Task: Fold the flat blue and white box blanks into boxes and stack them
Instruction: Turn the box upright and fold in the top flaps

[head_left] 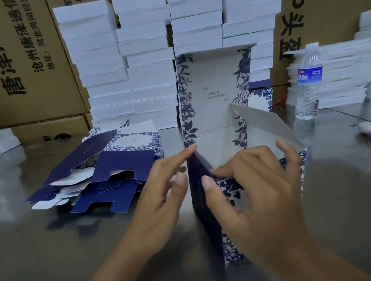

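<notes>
Head view: one box [211, 92] stands half-formed at mid-table [52, 258], lid flap up. Your right hand [258, 177] grips its near wall. Your left hand [162, 185], fingers straight, touches its left edge. Blanks [111, 169] lie flat to the left, so most folding likely remains.

Illegibly small print inside the box lid [215, 94] (grey, mid-panel); box front [233, 247] partly behind the right hand [254, 185].
</notes>
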`<state>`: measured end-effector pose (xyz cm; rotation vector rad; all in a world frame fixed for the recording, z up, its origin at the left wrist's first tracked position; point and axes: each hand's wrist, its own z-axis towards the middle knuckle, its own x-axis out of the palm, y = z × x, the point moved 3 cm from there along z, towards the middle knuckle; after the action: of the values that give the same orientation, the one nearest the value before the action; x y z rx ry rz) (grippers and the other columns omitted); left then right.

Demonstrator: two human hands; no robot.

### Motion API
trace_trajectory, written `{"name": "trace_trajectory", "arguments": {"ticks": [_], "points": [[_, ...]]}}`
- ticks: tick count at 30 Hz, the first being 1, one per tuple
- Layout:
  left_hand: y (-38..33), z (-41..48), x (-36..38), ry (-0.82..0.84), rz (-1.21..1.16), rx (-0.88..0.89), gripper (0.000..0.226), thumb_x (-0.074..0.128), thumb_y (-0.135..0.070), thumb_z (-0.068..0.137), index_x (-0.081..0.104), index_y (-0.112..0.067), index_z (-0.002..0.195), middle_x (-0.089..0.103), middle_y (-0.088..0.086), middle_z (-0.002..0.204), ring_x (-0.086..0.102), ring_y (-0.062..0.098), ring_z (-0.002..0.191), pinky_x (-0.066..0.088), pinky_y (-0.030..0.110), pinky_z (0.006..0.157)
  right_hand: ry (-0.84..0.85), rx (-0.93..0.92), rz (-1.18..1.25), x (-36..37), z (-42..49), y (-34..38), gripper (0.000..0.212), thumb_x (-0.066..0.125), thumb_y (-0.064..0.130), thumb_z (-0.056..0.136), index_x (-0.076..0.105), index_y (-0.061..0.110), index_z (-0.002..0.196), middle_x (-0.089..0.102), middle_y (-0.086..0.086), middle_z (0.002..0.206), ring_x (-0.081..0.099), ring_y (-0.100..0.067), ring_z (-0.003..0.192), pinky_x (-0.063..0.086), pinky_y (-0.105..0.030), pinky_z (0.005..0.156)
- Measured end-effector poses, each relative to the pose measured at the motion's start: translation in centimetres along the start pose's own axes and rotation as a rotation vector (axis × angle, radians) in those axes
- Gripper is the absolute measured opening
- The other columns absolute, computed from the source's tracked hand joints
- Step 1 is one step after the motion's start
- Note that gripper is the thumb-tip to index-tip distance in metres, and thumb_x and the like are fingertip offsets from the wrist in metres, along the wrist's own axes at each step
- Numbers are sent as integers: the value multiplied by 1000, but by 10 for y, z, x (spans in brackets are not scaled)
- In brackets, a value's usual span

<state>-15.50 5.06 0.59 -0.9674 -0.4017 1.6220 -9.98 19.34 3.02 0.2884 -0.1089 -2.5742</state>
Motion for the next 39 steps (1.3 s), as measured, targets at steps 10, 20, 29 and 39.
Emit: {"name": "trace_trajectory", "arguments": {"ticks": [10,20,29,39], "points": [[-20,5,10,-54,-384,-86,25,52,-52,77,56,-30,65,44,-4,74,40,17,73,30,41,76,-52,-127,-72,0,-6,7,33,51,23,89,55,13,58,54,2,59,59,-20,65,29,-42,101],[-19,6,8,-64,-337,-72,25,49,-49,83,59,-32,68,47,-9,76,45,9,73,34,31,74,-36,-227,-5,-2,-1,8,36,50,17,89,46,14,54,43,1,52,45,-22,52,37,-37,78],[-13,11,-1,-170,-187,-95,28,41,-43,87,55,-39,63,44,-13,77,42,2,71,33,19,69,-34,-240,58,-4,-3,8,40,47,20,92,47,13,52,41,0,52,43,-21,52,38,-38,82],[-8,11,-6,-282,-102,-60,24,41,-40,91,55,-32,73,52,-6,85,48,2,80,36,12,73,-35,-274,103,-5,-4,10,44,45,21,94,49,11,51,44,0,52,43,-21,52,36,-36,84]]}}
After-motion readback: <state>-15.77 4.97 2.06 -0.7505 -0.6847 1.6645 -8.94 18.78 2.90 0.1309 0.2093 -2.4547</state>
